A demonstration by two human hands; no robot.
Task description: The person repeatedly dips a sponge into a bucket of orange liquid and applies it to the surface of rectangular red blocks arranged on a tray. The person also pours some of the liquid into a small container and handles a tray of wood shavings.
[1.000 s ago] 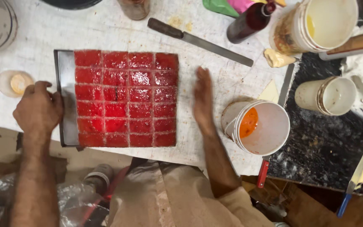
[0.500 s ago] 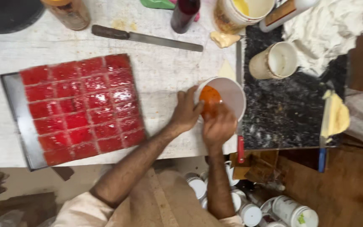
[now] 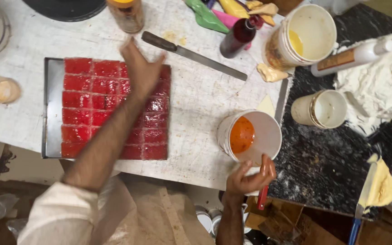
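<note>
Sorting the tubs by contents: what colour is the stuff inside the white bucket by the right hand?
Orange, pooled inside the white bucket; the head view shows it.

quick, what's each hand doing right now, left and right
Left hand: open, fingers spread, over the red slab cut into squares on the metal tray; holds nothing.
Right hand: open, empty, orange-smeared fingers, beside the white bucket.

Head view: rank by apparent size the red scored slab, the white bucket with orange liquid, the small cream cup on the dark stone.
1. Red scored slab, clearly largest.
2. White plastic bucket holding orange liquid.
3. Small cream cup on the dark stone slab, smallest.
</note>
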